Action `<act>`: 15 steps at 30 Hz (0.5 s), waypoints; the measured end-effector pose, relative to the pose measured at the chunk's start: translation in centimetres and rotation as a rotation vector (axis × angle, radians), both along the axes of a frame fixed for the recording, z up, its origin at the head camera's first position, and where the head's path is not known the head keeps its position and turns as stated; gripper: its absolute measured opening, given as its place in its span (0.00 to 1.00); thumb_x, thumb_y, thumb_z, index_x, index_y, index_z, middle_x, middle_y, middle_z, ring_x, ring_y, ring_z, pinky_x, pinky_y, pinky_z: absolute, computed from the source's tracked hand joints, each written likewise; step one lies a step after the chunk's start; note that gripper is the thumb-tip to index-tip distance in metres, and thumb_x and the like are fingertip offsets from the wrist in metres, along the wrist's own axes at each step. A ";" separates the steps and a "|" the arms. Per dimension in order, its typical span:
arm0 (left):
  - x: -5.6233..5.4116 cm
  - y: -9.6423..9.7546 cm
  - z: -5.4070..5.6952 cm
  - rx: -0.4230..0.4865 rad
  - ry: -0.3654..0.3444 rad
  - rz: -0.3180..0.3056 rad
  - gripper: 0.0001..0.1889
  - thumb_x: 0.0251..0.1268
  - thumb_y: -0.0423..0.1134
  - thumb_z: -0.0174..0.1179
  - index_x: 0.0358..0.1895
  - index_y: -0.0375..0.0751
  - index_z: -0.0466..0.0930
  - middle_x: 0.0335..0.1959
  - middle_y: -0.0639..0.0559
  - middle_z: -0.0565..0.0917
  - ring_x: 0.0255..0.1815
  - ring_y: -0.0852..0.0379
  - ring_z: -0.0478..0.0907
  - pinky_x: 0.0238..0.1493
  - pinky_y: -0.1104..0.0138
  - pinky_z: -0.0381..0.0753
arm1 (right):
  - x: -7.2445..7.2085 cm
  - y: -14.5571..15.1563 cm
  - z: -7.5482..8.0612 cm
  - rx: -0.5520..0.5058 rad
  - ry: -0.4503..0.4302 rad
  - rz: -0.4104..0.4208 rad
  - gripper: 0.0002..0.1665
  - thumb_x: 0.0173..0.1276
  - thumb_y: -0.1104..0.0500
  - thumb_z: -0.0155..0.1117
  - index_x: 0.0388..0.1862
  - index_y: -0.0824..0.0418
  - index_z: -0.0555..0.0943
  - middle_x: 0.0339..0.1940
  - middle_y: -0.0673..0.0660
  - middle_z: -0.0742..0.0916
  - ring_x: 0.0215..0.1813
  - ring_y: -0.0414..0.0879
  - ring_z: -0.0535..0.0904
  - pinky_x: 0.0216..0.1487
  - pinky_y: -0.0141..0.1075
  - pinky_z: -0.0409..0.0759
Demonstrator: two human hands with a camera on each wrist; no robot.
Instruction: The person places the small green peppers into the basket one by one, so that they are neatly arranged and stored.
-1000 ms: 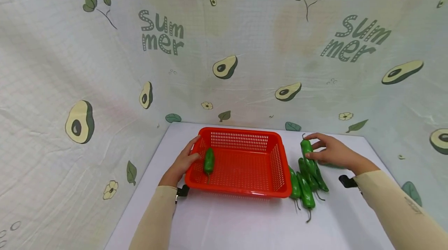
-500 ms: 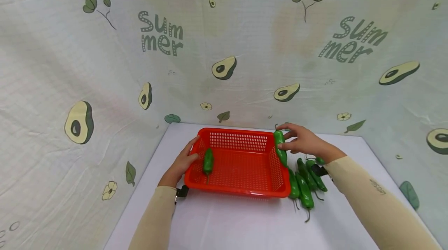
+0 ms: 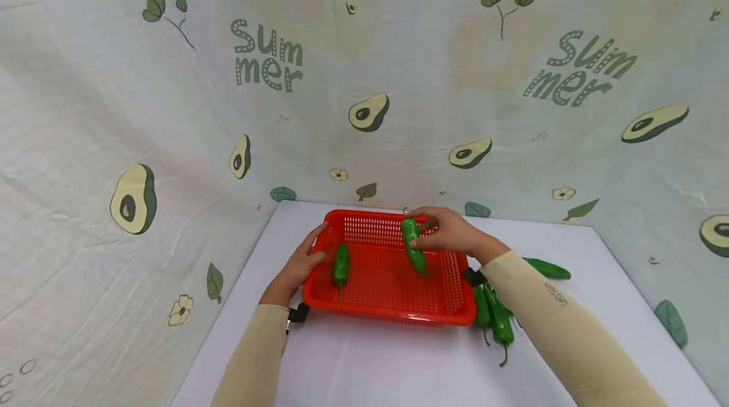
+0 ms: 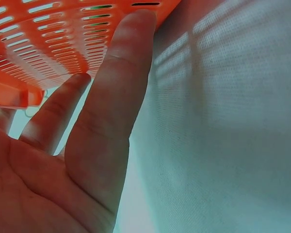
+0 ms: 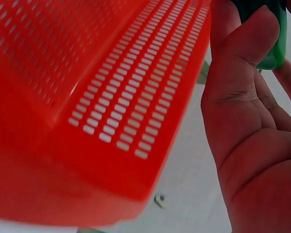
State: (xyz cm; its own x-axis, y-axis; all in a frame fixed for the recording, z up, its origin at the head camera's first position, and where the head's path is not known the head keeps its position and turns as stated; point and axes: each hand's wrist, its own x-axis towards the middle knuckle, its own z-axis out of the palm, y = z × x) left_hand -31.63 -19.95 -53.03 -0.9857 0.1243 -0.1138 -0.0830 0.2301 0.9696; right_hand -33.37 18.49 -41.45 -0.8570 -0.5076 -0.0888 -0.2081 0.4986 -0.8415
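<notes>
My right hand point(image 3: 450, 231) pinches a green chili pepper point(image 3: 412, 245) between thumb and fingers, above the right part of a red plastic basket point(image 3: 393, 315). In the right wrist view, only part of this pepper point(image 5: 275, 57) shows past the thumb. My left hand point(image 3: 296, 271) rests against the basket's left side, thumb and fingers spread. From the left wrist, its fairly straight fingers point(image 4: 58, 114) touch the slotted outer wall point(image 4: 53, 39). Another green pepper point(image 3: 340, 264) lies inside the basket near the left wall.
More green peppers point(image 3: 500, 321) lie on the white table point(image 3: 364, 372) just right of the basket, partly hidden by the right forearm. One pepper point(image 3: 547, 268) lies farther right, beyond that sleeve. A printed cloth point(image 3: 421, 78) stands behind and at both sides.
My right hand has carried the pepper left from above the pile, past the basket's right rim, to over its inside. The left hand and basket stay in place.
</notes>
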 end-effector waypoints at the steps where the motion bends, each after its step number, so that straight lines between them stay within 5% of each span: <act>1: 0.0 -0.1 0.0 0.000 -0.001 0.001 0.42 0.65 0.38 0.57 0.80 0.81 0.61 0.76 0.47 0.70 0.60 0.42 0.79 0.52 0.52 0.89 | -0.1 -0.5 -0.2 -0.007 -0.003 0.003 0.41 0.63 0.52 0.82 0.74 0.52 0.77 0.58 0.60 0.86 0.59 0.58 0.84 0.47 0.48 0.90; 15: 0.0 -0.1 0.1 0.038 0.000 -0.018 0.42 0.66 0.38 0.57 0.81 0.76 0.60 0.74 0.41 0.73 0.57 0.41 0.83 0.50 0.51 0.89 | -1.6 -6.4 -2.8 -0.107 -0.059 0.043 0.43 0.61 0.52 0.84 0.74 0.53 0.76 0.55 0.59 0.88 0.54 0.53 0.87 0.48 0.49 0.90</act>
